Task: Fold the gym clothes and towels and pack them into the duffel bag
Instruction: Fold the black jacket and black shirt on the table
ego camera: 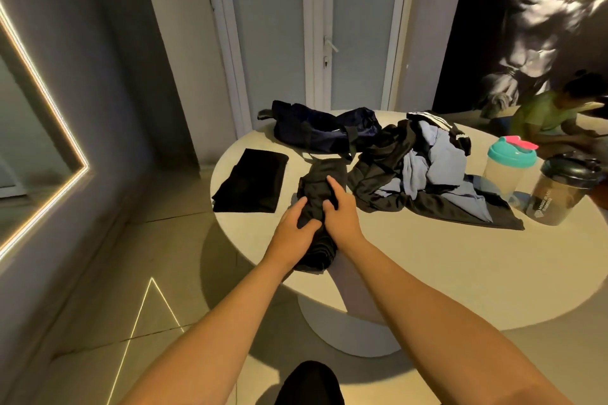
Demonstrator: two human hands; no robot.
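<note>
A round white counter [411,256] on a thick pedestal carries everything at standing reach. The biggest thing on it is a loose heap of black striped jackets and pale blue cloth [434,171], right of centre and unfolded, apparently the stock waiting its turn. Behind it, at the far edge, a navy fabric duffel bag [316,128] lies slumped and flat. Its opening faces away, so I cannot tell what is in it, though the sag suggests little or nothing. To the left, a flat black folded garment [253,179] lies squared off and well apart from the heap, probably parked there so finished pieces stay separate until packing.

Between those 2 lies the piece in hand, a crumpled dark grey garment [324,174], its near end hanging over the counter edge toward the person, which keeps it close for folding. At the right edge stand 2 shakers side by side: a clear plastic shaker bottle with a teal lid [508,164], seemingly empty, and a dark tinted shaker bottle with a black lid [562,191], its contents unreadable.

The left hand [296,223] has its fingers curled into a bunched fold of the dark grey garment. The right hand [339,210] lies on top, fingers mostly extended, pinning the cloth flat.
</note>
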